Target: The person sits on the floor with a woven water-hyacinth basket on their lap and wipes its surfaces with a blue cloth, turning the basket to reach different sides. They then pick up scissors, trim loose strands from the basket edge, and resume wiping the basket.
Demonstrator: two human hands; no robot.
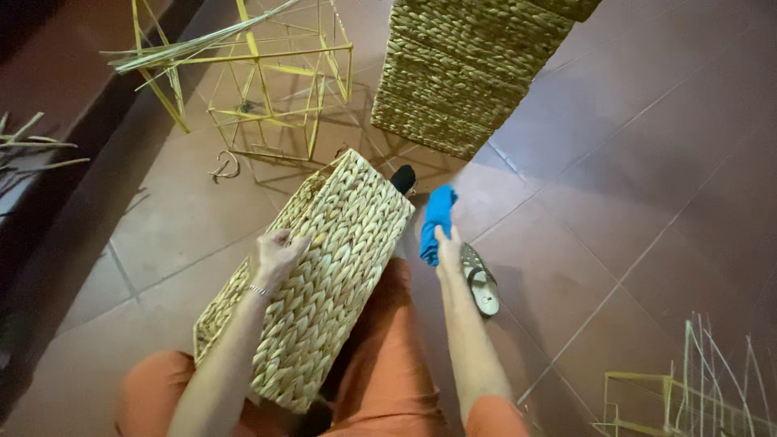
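1. The floor is red-brown tile with pale grout lines, filling the whole view

2. A woven basket lies tilted on its side across the person's lap, its long axis running from 7 o'clock up to 1 o'clock; orange trousers show beneath it

3. A stack of woven baskets stands at 12 o'clock, well apart from the lap basket

4. A bare yellow wire frame sits at 11 o'clock beside that stack, with loose straw strands laid over its top; another frame shows at 4 o'clock by the bottom edge

5. The left hand rests on the basket's upper side, fingers curled over the weave and gripping it; a thin bracelet circles the wrist. The basket lies directly under this hand and reaches away from it towards both 1 and 7 o'clock

6. The right hand is closed round a blue cloth, which stands up out of the fist towards 12 o'clock, just beside the basket's top corner

7. A sandal lies on the tiles at 4 o'clock of the right hand, close to the wrist

8. A small black object peeks out behind the basket's top corner; what it is cannot be told
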